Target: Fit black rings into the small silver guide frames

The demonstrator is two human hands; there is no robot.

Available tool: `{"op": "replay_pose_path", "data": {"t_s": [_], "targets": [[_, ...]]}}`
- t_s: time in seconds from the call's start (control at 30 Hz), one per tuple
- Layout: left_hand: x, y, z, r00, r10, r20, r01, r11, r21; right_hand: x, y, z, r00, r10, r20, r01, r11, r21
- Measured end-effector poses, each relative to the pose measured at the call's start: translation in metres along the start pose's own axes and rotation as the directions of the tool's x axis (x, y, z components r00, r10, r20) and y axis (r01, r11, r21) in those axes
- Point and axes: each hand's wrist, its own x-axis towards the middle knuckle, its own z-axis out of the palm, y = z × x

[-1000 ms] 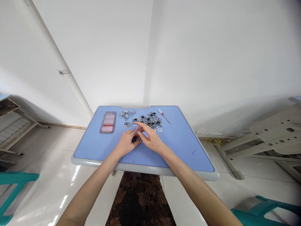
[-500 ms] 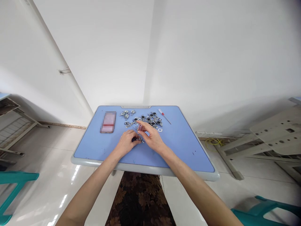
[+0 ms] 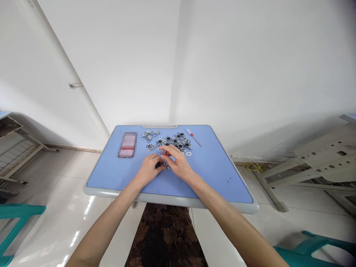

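Both hands work at the centre of the frame, close together, over the near half of the blue tabletop (image 3: 111, 178). Left hand (image 3: 148, 170): fingers drawn in narrow, pinching a small metal part (image 3: 167, 165), mostly covered; its exact shape cannot be made out. Right hand (image 3: 179, 165): fingers curled round a tool with a pinkish, see-through handle (image 3: 164, 152), thumb on the near side. The tool is upright or tilted over the part; its lower end is too small to tell, so contact with the part cannot be confirmed.

Just beyond the fingers, slightly right of centre: a loose pile (image 3: 179, 141) of metal pieces, several with black round heads. A pale flat plate (image 3: 188, 154) with a hole lies at the pile's lower right edge. Upper left of the pile, apart from it: a smaller cluster (image 3: 147, 135) of silvery pieces. Upper right of the tabletop: a screwdriver (image 3: 194, 137), red and clear handle, shaft slanting down to the right. Left part of the tabletop: a flat pink slab (image 3: 127, 145), surface pixelated. Green stools at lower left (image 3: 22, 210) and lower right (image 3: 308, 246).
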Motion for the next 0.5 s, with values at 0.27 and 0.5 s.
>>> {"op": "replay_pose_path", "data": {"t_s": [0.27, 0.5], "targets": [[-0.001, -0.001, 0.000, 1.000, 0.024, -0.015, -0.024, 1.000, -0.004, 0.001, -0.002, 0.000, 1.000, -0.010, 0.017, 0.010, 1.000, 0.015], [-0.001, 0.002, -0.002, 1.000, -0.007, -0.007, 0.007, 1.000, -0.006, 0.000, -0.001, -0.013, 0.995, 0.022, -0.101, -0.016, 0.998, 0.053]]}}
